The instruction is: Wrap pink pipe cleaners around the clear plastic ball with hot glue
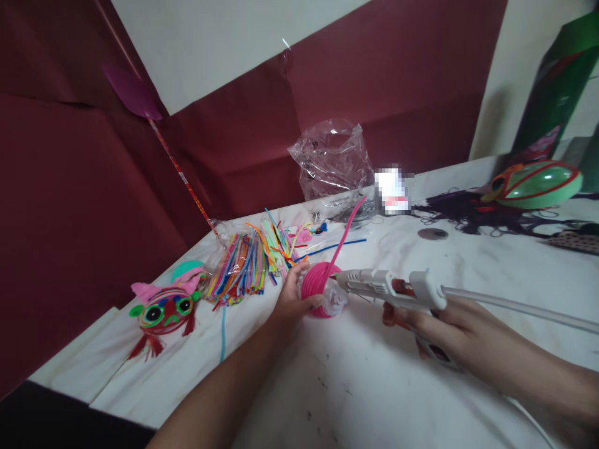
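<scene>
Marbled white table [365, 386], dark-red sheet [224, 149] along far side | left hand [296, 298]: curled around pink coil [314, 284], mid-table, right of pipe cleaners [243, 265] | right hand [452, 327]: wrapped around glue gun [374, 285], nozzle [336, 278] beside coil

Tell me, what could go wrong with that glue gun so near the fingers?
Burns: the glue gun's nozzle sits close to the left grip, so hot glue could perhaps reach skin.
Loosening: a pink strand sticks up from the pink coil, so the wraps might slip or unwind if that hold eases.
</scene>
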`<state>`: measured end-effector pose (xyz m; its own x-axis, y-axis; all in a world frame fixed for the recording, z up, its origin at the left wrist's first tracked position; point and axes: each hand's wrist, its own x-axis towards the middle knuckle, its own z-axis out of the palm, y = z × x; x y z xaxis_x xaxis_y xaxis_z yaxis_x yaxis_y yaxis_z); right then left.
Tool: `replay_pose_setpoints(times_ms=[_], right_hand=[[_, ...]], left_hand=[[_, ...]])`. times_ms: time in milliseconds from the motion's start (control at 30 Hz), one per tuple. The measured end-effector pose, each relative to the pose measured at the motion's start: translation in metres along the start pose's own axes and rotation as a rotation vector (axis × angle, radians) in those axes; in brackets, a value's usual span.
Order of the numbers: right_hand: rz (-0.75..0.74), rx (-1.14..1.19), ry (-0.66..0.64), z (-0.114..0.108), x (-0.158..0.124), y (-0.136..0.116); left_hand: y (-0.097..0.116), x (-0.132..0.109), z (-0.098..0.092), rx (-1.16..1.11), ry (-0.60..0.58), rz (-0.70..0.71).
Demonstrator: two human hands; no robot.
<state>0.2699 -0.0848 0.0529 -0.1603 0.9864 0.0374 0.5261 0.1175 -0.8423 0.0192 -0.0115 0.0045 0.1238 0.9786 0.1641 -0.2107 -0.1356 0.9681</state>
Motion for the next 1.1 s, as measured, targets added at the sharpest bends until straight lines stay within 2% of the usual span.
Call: replay_pose_setpoints(times_ms=[133,300,667,867,1000,1100], right_hand=[[-0.010,-0.009,-0.046,-0.001,0.002,0.004],[0.006,-0.008,-0.009,-0.001,0.002,0.005],[-0.052,-0.032,-0.073,0.000,0.008,0.018],[-0.026,-0.058,-0.052,0.003,0.000,0.011],[-0.034,-0.043,-0.096,0.003,0.000,0.008],[-0.064,-0.018,-0.056,0.004,-0.002,0.005]], left_hand=[[0.000,0.000,-0.001,0.002,0.002,-0.004],[0.001,-0.001,-0.001,0.027,0.001,-0.014],[0.000,-0.001,0.000,0.017,0.006,0.006],[-0.001,0.000,0.000,0.013,-0.008,0.007],[0.001,-0.001,0.001,0.006,-0.005,0.000],[0.003,-0.001,0.003,0.006,0.004,-0.019]])
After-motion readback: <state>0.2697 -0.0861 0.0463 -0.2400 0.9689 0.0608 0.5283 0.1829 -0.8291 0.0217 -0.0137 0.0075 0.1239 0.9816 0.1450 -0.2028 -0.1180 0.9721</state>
